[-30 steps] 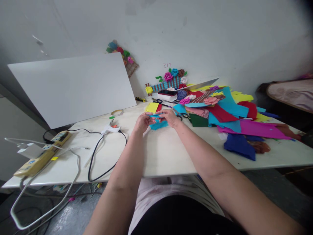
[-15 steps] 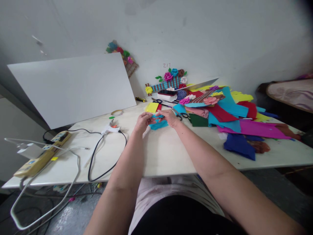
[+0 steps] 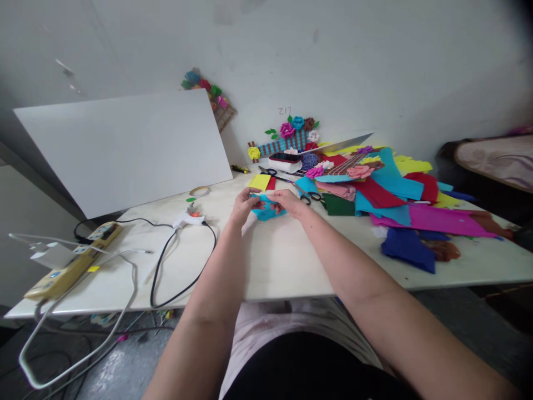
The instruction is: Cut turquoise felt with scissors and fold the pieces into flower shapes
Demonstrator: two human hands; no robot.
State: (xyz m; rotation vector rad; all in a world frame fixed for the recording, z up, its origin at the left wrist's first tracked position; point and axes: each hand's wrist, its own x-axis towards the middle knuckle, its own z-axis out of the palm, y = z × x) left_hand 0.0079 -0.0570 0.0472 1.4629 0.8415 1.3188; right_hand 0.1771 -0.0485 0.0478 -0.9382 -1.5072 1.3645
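Observation:
Over the middle of the table, a piece of light-blue crepe paper [image 3: 268, 213] is pinched by both of my hands. My left hand [image 3: 245, 206] is closed on its left side, and my right hand [image 3: 288, 202] grips the upper right. Parts of the paper are hidden behind the fingers. Just beyond my hands lie a yellow square of paper [image 3: 260, 181] and a red piece [image 3: 271, 183]. To the right of my right hand rest black-handled scissors [image 3: 311, 198].
A heap of coloured crepe paper [image 3: 381, 191] covers the table's right side. At left are a white glue gun [image 3: 188, 220], a roll of tape [image 3: 199, 191], a power strip [image 3: 69, 266] and loose cables. A big white board [image 3: 125, 153] leans on the wall; a phone [image 3: 285, 158] lies behind.
The light-blue paper shows more spread out between my fingers. My left hand has shifted very slightly; the other things stay where they were.

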